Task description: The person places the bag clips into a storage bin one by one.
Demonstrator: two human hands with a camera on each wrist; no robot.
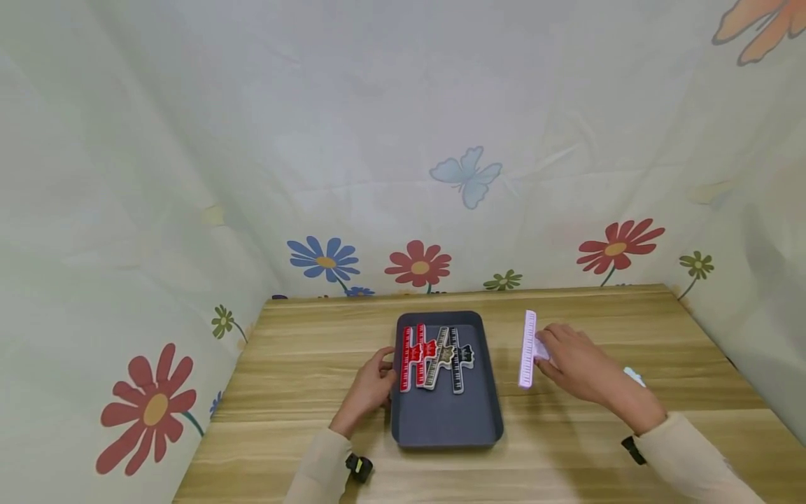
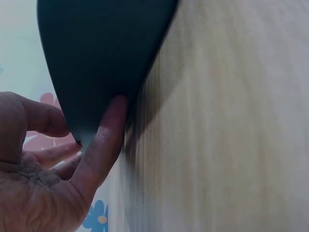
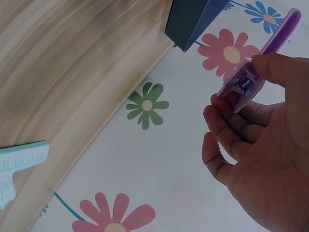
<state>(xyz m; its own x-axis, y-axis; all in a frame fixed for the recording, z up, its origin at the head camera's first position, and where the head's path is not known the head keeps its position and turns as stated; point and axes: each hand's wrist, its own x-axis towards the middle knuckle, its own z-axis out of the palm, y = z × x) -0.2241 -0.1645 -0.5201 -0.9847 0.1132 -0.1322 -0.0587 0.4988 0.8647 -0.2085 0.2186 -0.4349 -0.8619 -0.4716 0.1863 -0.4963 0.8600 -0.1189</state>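
My right hand (image 1: 576,364) pinches a purple clip (image 1: 527,350) with a long keyboard-patterned bar, above the table right of the tray. Its metal spring shows between thumb and fingers in the right wrist view. At the left side of a dark grey tray (image 1: 447,423), my left hand (image 1: 370,385) holds the wall, with one digit along the outside and another at the rim (image 2: 63,108). In the tray's upper half lie two red clips (image 1: 406,367), a gold-toned clip (image 1: 434,364) and a black clip (image 1: 457,371), side by side, the gold-toned one slanted.
A pale blue clip (image 3: 24,157) lies on the wooden table (image 1: 302,350), mostly hidden behind the right forearm in the head view. Behind the table and along its sides hangs a white cloth (image 1: 378,126) printed with flowers and a butterfly.
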